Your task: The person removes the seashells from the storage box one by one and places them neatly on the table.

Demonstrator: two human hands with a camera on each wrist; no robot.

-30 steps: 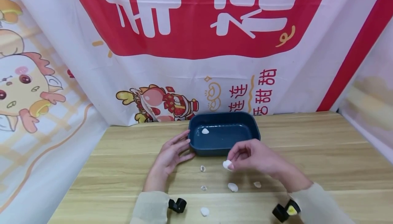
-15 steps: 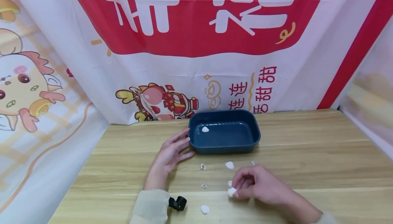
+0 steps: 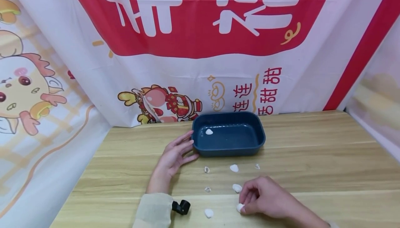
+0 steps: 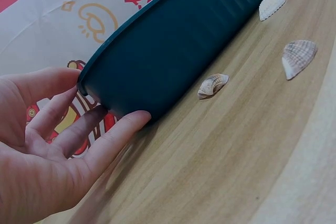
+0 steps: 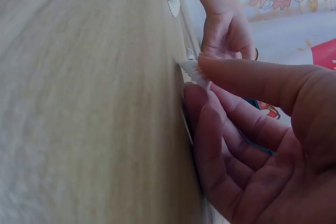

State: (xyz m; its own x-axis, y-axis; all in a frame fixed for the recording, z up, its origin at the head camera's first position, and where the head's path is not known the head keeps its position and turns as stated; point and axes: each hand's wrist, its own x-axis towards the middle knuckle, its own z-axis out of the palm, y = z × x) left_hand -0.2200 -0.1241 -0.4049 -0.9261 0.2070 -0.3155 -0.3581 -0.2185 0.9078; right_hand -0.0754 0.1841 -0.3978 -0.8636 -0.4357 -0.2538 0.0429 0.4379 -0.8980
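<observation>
A dark blue plastic bin [image 3: 229,151] stands at the back of the table, with one white seashell [image 3: 209,131] inside. My left hand [image 3: 175,156] rests its spread fingers against the bin's left end; in the left wrist view the fingertips [image 4: 139,117] touch its outer wall. Nearer the front, my right hand [image 3: 270,200] pinches a white seashell [image 5: 195,72] between thumb and fingertips, right at the tabletop. Just beyond that hand lies another seashell [image 3: 237,188]. A ribbed seashell [image 4: 212,86] lies close to the bin in the left wrist view.
More seashells lie spaced on the wooden table [image 3: 328,158]: a white one [image 3: 234,168], a small one [image 3: 257,166], another small one [image 3: 207,189] and a front one [image 3: 208,213]. A printed cloth [image 3: 200,71] hangs directly behind the bin.
My right hand has moved away from the bin towards the front. A shell now lies where it pinched one a second ago, and it pinches a shell nearer me. My left hand stays put.
</observation>
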